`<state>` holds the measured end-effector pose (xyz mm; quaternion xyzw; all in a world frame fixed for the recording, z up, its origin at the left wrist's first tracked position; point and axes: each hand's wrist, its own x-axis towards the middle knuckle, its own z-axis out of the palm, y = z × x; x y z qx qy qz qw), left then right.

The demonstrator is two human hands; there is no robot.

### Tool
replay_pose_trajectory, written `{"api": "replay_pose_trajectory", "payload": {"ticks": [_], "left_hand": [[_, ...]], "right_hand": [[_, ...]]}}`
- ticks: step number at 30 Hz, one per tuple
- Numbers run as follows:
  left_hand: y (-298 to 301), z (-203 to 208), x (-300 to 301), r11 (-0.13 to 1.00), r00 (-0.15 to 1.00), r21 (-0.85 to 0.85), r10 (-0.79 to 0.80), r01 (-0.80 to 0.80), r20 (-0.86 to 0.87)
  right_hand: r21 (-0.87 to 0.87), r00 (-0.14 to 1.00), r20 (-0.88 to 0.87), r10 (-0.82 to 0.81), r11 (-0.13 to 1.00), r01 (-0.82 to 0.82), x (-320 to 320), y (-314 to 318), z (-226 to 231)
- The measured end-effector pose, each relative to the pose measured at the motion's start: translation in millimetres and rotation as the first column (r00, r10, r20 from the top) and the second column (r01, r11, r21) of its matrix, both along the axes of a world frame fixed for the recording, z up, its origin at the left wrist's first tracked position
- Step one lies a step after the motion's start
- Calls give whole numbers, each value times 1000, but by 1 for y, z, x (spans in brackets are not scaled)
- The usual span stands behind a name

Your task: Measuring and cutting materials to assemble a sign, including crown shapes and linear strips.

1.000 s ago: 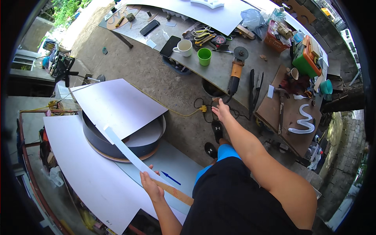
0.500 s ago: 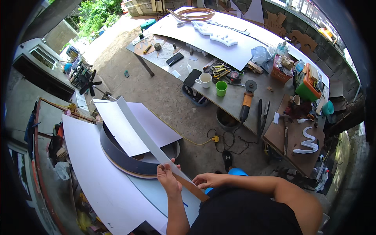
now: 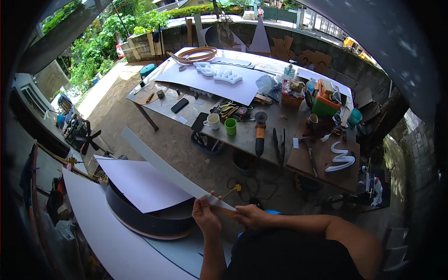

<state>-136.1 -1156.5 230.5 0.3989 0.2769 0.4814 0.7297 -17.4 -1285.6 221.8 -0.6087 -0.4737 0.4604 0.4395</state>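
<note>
A long, flat white strip (image 3: pixel 163 169) runs slantwise from my body toward the far left, its far end up in the air. My left hand (image 3: pixel 206 217) pinches it partway along, fingers on one side and thumb on the other. Close to my body, my right hand (image 3: pixel 250 216) is closed round its near end. A brownish face of the strip shows between my hands. Below and left of it lies a wide roll of dark band (image 3: pixel 140 211), with a loose white sheet (image 3: pixel 140 182) resting over it.
Beyond my hands stands a workbench (image 3: pixel 186 122) with an angle grinder (image 3: pixel 260 135), a green cup (image 3: pixel 230 126), a white mug (image 3: pixel 212 121), white cut-out letters (image 3: pixel 227 76) and a coiled brown strip (image 3: pixel 198 55). A large white sheet (image 3: pixel 88 205) lies at left. Cords lie on the floor.
The camera view has tilted up, so the bench sits lower and farther left. My right hand has closed on the strip's near end. The strip's near end has come up.
</note>
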Motion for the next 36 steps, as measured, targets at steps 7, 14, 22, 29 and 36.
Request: {"api": "replay_pose_trajectory", "payload": {"ticks": [7,14,22,29,36], "left_hand": [[-12,28,2,993,996,83,-85,88,-37],[-14,36,-8,977,983,129,-156,167,-96],[-11,41,-10,949,957,149,-260,277,-127],[-16,15,-18,946,923,219,-151,239,-354],[-29,20,-17,967,968,65,-242,247,-70]], "right_hand": [[11,998,-6,-63,998,63,-6,-13,5],[-58,987,-134,-94,995,87,-21,-22,15],[-24,953,-248,-172,985,171,-27,-22,23],[-39,962,-161,-220,975,217,-30,-18,26],[13,920,-319,-227,970,243,-17,-13,28]]}}
